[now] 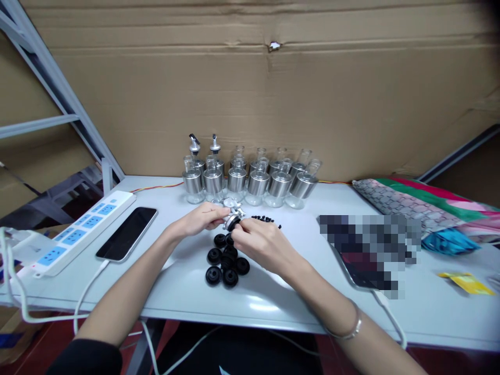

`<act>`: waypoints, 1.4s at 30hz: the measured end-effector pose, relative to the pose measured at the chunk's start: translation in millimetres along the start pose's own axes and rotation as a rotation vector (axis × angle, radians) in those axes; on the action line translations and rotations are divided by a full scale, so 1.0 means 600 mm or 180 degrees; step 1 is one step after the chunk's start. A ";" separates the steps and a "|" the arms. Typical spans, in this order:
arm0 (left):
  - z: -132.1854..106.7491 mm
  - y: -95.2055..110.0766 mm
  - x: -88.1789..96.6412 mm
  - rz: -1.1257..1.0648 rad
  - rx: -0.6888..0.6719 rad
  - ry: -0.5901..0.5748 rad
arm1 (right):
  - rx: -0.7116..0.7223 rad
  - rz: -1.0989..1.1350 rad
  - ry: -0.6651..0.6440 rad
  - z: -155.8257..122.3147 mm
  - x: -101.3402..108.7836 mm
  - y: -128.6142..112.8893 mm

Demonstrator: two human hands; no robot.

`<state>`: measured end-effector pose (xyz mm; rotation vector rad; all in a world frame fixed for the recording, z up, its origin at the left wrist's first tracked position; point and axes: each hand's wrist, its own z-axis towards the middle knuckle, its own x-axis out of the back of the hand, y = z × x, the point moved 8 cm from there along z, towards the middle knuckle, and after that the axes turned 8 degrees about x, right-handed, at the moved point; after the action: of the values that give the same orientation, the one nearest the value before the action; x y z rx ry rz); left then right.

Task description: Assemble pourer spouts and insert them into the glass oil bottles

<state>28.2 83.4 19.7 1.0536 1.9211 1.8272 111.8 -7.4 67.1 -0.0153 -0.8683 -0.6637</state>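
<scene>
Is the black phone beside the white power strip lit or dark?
Dark: the black phone lies face up with a blank, glossy screen.

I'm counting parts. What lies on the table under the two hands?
A cluster of black round stoppers lies beneath the left hand and right hand, which hold a metal pourer. Beyond them, small black beads show; the right hand may hide more.
</scene>
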 end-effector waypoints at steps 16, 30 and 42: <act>-0.047 0.039 -0.006 0.0998 -0.1324 0.2023 | -0.3088 0.4631 0.0937 -0.043 -0.065 0.073; -0.007 -0.001 0.003 -0.0063 -0.0183 0.0307 | -0.2052 0.2373 0.0543 -0.033 -0.038 0.066; -0.013 -0.008 0.082 -0.0228 -0.0398 0.1031 | -0.0730 0.0972 0.0955 -0.020 0.027 0.058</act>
<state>-12.3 110.9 29.7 0.6729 1.9526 2.1513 146.6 8.8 79.6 -0.2443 -0.4840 -0.4599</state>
